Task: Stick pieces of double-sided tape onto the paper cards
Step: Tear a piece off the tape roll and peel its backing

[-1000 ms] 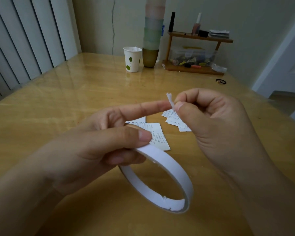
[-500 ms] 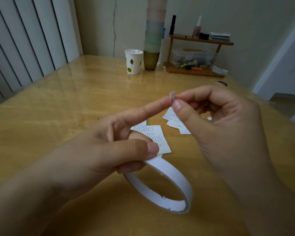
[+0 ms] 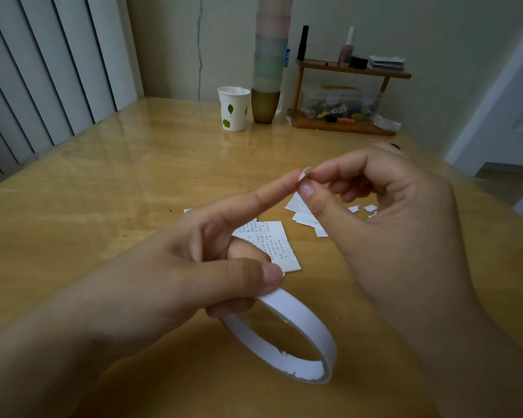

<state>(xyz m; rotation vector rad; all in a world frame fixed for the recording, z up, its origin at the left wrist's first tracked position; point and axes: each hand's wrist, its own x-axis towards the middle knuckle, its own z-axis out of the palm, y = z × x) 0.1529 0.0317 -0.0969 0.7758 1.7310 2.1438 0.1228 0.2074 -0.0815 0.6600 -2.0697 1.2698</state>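
Observation:
My left hand (image 3: 175,273) grips a thin white roll of double-sided tape (image 3: 296,336) between thumb and lower fingers, above the table. Its index finger points forward and touches a small white tape piece (image 3: 303,175). My right hand (image 3: 390,224) pinches that piece between thumb and index finger. Printed paper cards (image 3: 269,242) lie on the table below my hands. A second pile of paper cards (image 3: 299,206) lies partly behind my right thumb. Small white scraps (image 3: 366,209) rest beside that pile.
At the table's far edge stand a white paper cup with green leaves (image 3: 233,108), a tall stack of coloured cups (image 3: 268,70) and a small wooden shelf (image 3: 344,95) with bottles and a clear box. Vertical blinds (image 3: 37,73) hang at the left.
The tape piece at my fingertips has bent over more between my right thumb and index finger. Both hands stay close together, with the roll held in the same way.

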